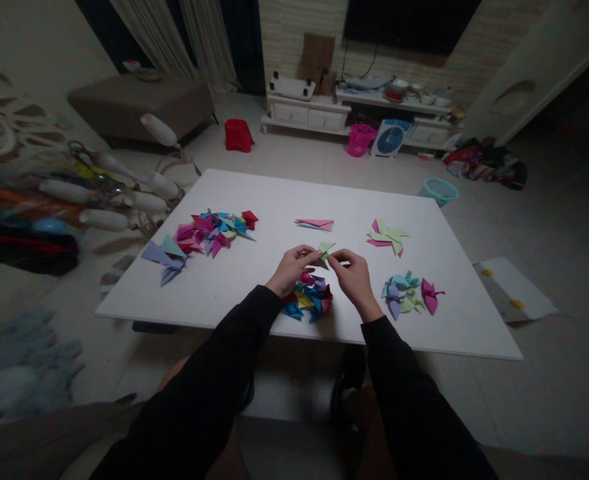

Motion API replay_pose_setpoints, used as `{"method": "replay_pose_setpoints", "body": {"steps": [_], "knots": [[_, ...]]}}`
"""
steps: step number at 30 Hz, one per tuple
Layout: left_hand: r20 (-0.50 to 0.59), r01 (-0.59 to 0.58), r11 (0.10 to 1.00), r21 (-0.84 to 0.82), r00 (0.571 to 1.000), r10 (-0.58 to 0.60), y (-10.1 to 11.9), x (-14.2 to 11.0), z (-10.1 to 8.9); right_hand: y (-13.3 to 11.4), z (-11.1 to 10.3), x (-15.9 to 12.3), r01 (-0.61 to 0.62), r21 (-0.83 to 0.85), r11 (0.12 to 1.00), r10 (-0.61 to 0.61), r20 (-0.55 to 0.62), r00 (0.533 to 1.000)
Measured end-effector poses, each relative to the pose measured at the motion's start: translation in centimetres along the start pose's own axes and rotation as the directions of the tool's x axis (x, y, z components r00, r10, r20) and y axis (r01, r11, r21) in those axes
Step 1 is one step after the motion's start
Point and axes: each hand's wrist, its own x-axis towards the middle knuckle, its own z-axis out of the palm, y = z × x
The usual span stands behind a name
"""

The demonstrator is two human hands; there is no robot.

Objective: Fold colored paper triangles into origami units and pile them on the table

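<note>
Both of my hands meet over the middle of a low white table. My left hand and my right hand each pinch one side of a small light green folded paper piece, held just above the tabletop. Directly under my hands lies a pile of folded paper pieces in blue, yellow, pink and red. Black sleeves cover both forearms.
More folded paper lies on the table: a large mixed heap at the left, a flat pink piece behind my hands, a green and pink group and a teal, green and magenta group at the right. A rack with scissors stands left.
</note>
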Motion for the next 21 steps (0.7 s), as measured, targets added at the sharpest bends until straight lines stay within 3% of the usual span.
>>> {"method": "replay_pose_setpoints", "body": {"steps": [21], "knots": [[-0.007, 0.006, 1.000, -0.002, 1.000, -0.006, 0.05, -0.05, 0.04, -0.10, -0.14, 0.00, 0.005, -0.039, 0.999, -0.005, 0.003, 1.000]]}}
